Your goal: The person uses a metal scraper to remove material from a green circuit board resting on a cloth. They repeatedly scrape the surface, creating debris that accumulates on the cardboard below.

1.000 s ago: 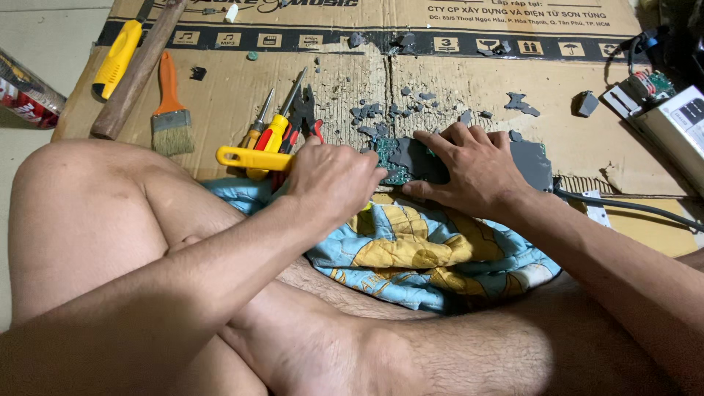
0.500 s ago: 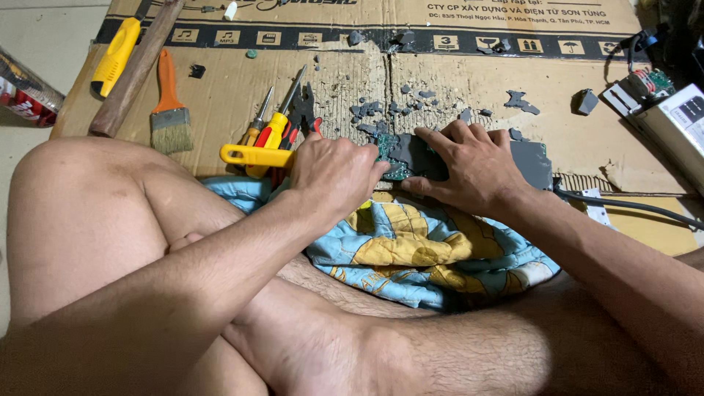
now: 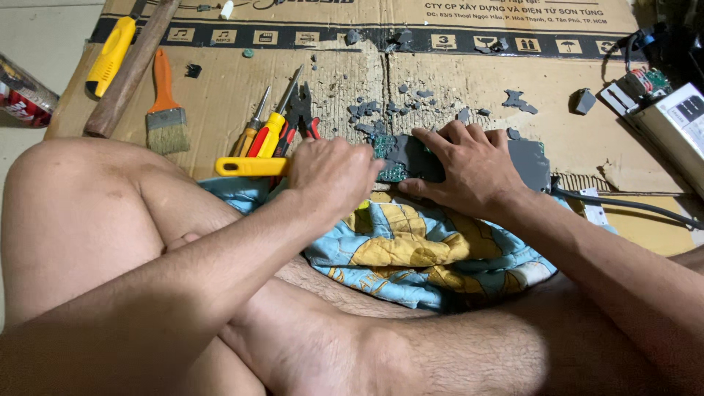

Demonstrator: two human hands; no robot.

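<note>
The left hand (image 3: 334, 172) is closed in a fist around a yellow-handled tool (image 3: 249, 166), whose handle sticks out to the left; its working end is hidden under the hand, pressed toward the green circuit board coated in dark grey potting compound (image 3: 411, 158). The right hand (image 3: 469, 165) lies flat on top of that board, fingers (image 3: 433, 139) spread and pressing down, so most of the board is covered; only its green left edge and a grey block at its right end show. The board rests on the near edge of a flattened brown cardboard sheet (image 3: 220, 95) spread on the floor, just beyond the person's crossed bare legs and a blue and yellow patterned cloth (image 3: 418, 249) lying over the lap.

A black cable (image 3: 623, 203) runs from the right end of the board off to the right. Grey chips of broken compound (image 3: 411, 99) are scattered over the cardboard just beyond the hands. To the left of the left hand lie a yellow-handled screwdriver (image 3: 275, 121), an orange-handled screwdriver (image 3: 251, 132) and a pair of red-handled pliers (image 3: 301, 117), close together. Farther left is an orange-handled paintbrush with pale bristles (image 3: 165, 110), then a wooden handle (image 3: 132, 70) and a yellow-handled tool with a black tip (image 3: 110, 59), both lying slantwise at the far left. A pale metal box (image 3: 678, 125) sits at the right edge, with a small green board (image 3: 645, 79) just beyond it.
</note>
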